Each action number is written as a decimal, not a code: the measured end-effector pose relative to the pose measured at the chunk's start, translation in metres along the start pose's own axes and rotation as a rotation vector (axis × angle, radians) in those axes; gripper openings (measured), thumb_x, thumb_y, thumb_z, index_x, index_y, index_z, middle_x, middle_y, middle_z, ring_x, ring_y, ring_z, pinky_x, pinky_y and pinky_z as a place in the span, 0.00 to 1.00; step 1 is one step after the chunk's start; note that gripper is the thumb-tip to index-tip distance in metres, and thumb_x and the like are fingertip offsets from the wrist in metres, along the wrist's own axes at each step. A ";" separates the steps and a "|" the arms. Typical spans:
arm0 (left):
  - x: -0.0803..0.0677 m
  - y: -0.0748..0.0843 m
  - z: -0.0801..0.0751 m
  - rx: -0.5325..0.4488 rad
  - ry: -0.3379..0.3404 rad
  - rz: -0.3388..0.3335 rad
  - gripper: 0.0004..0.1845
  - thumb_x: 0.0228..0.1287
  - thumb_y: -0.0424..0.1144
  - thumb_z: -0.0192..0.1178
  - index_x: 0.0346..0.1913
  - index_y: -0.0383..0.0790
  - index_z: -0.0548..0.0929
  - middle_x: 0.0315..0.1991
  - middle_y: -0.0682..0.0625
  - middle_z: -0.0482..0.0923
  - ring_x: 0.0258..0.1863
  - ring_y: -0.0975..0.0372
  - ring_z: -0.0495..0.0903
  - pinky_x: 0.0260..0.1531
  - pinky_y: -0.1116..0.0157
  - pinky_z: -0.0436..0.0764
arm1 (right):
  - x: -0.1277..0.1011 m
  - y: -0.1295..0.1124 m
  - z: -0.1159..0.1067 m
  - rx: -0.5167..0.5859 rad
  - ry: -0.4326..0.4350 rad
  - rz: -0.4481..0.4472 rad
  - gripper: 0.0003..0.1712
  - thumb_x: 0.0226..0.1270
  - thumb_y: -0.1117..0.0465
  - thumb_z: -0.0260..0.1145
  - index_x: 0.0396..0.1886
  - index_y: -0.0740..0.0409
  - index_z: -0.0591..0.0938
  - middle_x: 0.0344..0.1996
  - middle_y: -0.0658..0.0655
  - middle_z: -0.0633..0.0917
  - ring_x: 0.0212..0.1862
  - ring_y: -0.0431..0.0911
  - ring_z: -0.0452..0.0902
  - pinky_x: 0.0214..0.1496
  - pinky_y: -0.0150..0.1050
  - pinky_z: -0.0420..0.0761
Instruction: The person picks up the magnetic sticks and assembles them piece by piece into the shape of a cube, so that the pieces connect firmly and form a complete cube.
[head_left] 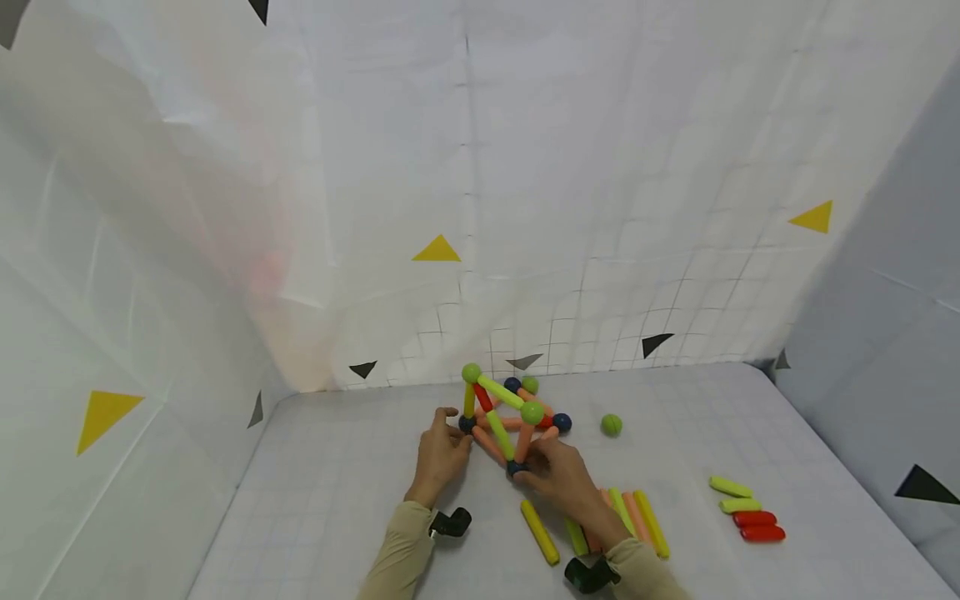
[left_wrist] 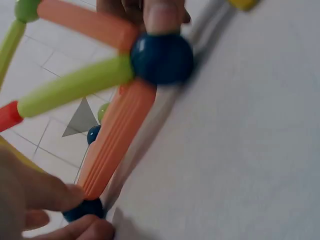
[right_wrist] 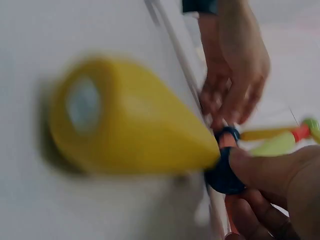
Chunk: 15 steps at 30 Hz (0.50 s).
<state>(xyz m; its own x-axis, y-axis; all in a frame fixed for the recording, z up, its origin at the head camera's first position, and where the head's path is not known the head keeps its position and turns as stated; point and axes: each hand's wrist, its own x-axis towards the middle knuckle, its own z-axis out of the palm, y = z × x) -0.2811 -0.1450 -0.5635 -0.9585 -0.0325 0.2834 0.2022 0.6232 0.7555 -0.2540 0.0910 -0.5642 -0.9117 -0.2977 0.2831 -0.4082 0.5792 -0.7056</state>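
A frame of coloured rods and balls stands on the table, with green balls point(head_left: 532, 412) at its top and dark blue balls at its base. My left hand point(head_left: 442, 457) pinches the left dark blue ball point(left_wrist: 84, 211) between thumb and finger. The right hand point(head_left: 564, 483) pinches the front dark blue ball point(right_wrist: 225, 175), its thumb pressed on it. Between these two balls runs an orange rod point(left_wrist: 117, 142). A lime rod point(left_wrist: 75, 86) joined to a red rod point(head_left: 483, 397) slants up from the front ball.
A loose yellow rod point(head_left: 540, 532) lies in front of the frame. Several more rods point(head_left: 651, 525) lie beside the right forearm. Short lime and red rods point(head_left: 763, 533) are farther right. A loose green ball point(head_left: 611, 425) sits right of the frame. White sheeting walls surround the table.
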 end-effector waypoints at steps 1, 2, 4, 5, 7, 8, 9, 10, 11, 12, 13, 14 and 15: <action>0.000 0.000 0.002 -0.027 -0.020 -0.009 0.28 0.65 0.27 0.69 0.66 0.28 0.72 0.40 0.37 0.89 0.35 0.54 0.89 0.35 0.58 0.86 | 0.000 -0.002 0.003 -0.004 0.006 -0.016 0.16 0.60 0.64 0.82 0.47 0.54 0.88 0.38 0.48 0.89 0.40 0.40 0.85 0.44 0.36 0.85; 0.001 -0.001 0.003 -0.046 -0.040 -0.012 0.31 0.66 0.27 0.69 0.69 0.27 0.69 0.44 0.36 0.89 0.37 0.53 0.90 0.37 0.57 0.87 | 0.000 -0.004 0.006 -0.009 0.008 -0.033 0.17 0.60 0.66 0.81 0.49 0.55 0.88 0.40 0.49 0.90 0.42 0.42 0.86 0.46 0.38 0.85; 0.002 -0.001 0.004 -0.077 -0.071 -0.013 0.35 0.66 0.26 0.66 0.73 0.25 0.65 0.50 0.33 0.88 0.39 0.51 0.90 0.39 0.56 0.87 | 0.000 -0.010 0.012 -0.015 -0.004 -0.056 0.19 0.62 0.69 0.78 0.53 0.57 0.88 0.42 0.51 0.90 0.44 0.44 0.86 0.48 0.41 0.86; 0.002 -0.001 0.004 -0.089 -0.080 -0.017 0.35 0.66 0.26 0.65 0.73 0.25 0.63 0.52 0.32 0.87 0.41 0.50 0.90 0.40 0.56 0.87 | 0.001 -0.013 0.014 -0.018 -0.011 -0.062 0.20 0.63 0.69 0.77 0.55 0.57 0.88 0.43 0.52 0.90 0.45 0.44 0.86 0.49 0.42 0.86; 0.003 0.001 0.001 -0.084 -0.080 -0.026 0.34 0.67 0.27 0.63 0.74 0.25 0.62 0.55 0.30 0.86 0.42 0.48 0.90 0.40 0.54 0.87 | 0.002 -0.019 0.020 -0.057 -0.031 -0.068 0.22 0.65 0.69 0.76 0.58 0.58 0.86 0.44 0.53 0.88 0.45 0.45 0.85 0.49 0.43 0.86; 0.003 0.004 -0.001 -0.073 -0.066 -0.031 0.33 0.68 0.27 0.62 0.73 0.26 0.63 0.56 0.30 0.85 0.43 0.48 0.89 0.41 0.53 0.86 | 0.002 -0.023 0.022 -0.087 -0.044 -0.071 0.22 0.66 0.69 0.76 0.59 0.59 0.86 0.44 0.54 0.87 0.44 0.45 0.84 0.47 0.42 0.86; 0.003 0.007 -0.004 -0.064 -0.049 -0.036 0.32 0.69 0.27 0.60 0.73 0.27 0.63 0.57 0.30 0.84 0.44 0.48 0.89 0.42 0.51 0.86 | 0.002 -0.026 0.025 -0.118 -0.054 -0.067 0.22 0.67 0.68 0.75 0.60 0.60 0.85 0.44 0.55 0.86 0.43 0.45 0.84 0.46 0.43 0.85; 0.003 0.011 -0.008 -0.055 -0.026 -0.041 0.31 0.71 0.29 0.58 0.74 0.29 0.64 0.58 0.31 0.84 0.46 0.48 0.88 0.44 0.50 0.85 | 0.002 -0.028 0.027 -0.153 -0.054 -0.069 0.22 0.67 0.68 0.75 0.60 0.60 0.85 0.44 0.56 0.86 0.42 0.46 0.84 0.46 0.43 0.86; 0.002 0.016 -0.011 -0.035 0.010 -0.027 0.30 0.73 0.31 0.57 0.74 0.31 0.64 0.59 0.33 0.83 0.47 0.47 0.87 0.46 0.49 0.85 | 0.001 -0.031 0.029 -0.181 -0.060 -0.067 0.21 0.67 0.68 0.75 0.60 0.61 0.85 0.44 0.56 0.85 0.42 0.46 0.84 0.45 0.43 0.86; 0.001 0.022 -0.014 -0.007 0.051 0.001 0.29 0.75 0.34 0.56 0.75 0.34 0.65 0.60 0.35 0.82 0.49 0.47 0.85 0.47 0.49 0.84 | 0.001 -0.033 0.030 -0.214 -0.065 -0.070 0.20 0.68 0.68 0.75 0.59 0.62 0.85 0.44 0.57 0.84 0.41 0.47 0.84 0.44 0.43 0.86; 0.000 0.029 -0.017 0.028 0.094 0.050 0.29 0.76 0.36 0.56 0.76 0.36 0.65 0.59 0.37 0.80 0.50 0.48 0.84 0.47 0.49 0.83 | 0.000 -0.034 0.031 -0.242 -0.066 -0.072 0.20 0.68 0.67 0.75 0.58 0.62 0.84 0.44 0.57 0.83 0.40 0.47 0.84 0.43 0.43 0.86; -0.001 0.037 -0.020 0.065 0.133 0.112 0.29 0.77 0.39 0.56 0.76 0.39 0.66 0.60 0.37 0.78 0.51 0.48 0.82 0.47 0.49 0.82 | -0.001 -0.035 0.032 -0.265 -0.061 -0.078 0.20 0.68 0.66 0.75 0.59 0.63 0.84 0.45 0.57 0.83 0.40 0.48 0.84 0.43 0.43 0.87; -0.003 0.046 -0.022 0.103 0.164 0.190 0.29 0.77 0.42 0.57 0.77 0.42 0.67 0.61 0.37 0.76 0.53 0.47 0.80 0.49 0.49 0.82 | -0.002 -0.036 0.033 -0.277 -0.055 -0.083 0.20 0.69 0.66 0.74 0.59 0.62 0.84 0.45 0.58 0.83 0.40 0.49 0.85 0.43 0.44 0.87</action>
<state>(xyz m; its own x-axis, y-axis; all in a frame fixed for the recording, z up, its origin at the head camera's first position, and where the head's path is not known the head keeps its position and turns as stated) -0.2641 -0.1337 -0.5167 -0.8580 -0.0285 0.5129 0.3459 0.7062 0.6178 -0.2360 0.0460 -0.5607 -0.8741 -0.3888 0.2912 -0.4849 0.7341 -0.4754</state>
